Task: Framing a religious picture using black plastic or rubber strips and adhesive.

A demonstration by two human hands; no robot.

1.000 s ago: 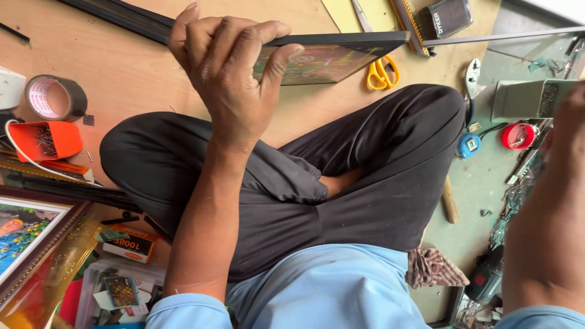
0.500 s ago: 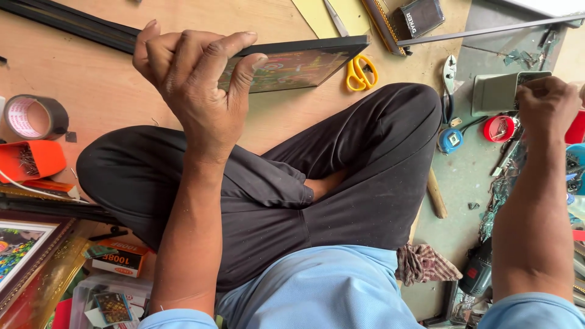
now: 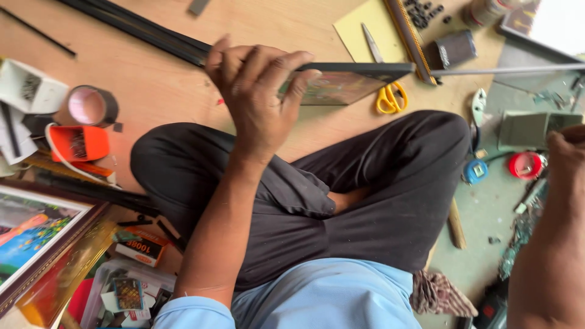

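Dark flat rectangular framed picture edge-on in clenched left hand; right hand unclear.

I count: one dark picture frame, one yellow-handled pair of scissors, one roll of tape, one orange tape dispenser, one framed painting, two hands in view.

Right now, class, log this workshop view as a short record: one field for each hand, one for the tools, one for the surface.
Left hand: left hand grips a dark framed picture, held edge-on above the lap.
Right hand: right hand reaches toward a grey-green box; contact unclear.
Tools: yellow scissors, tape roll, red reel.
Surface: plywood board.
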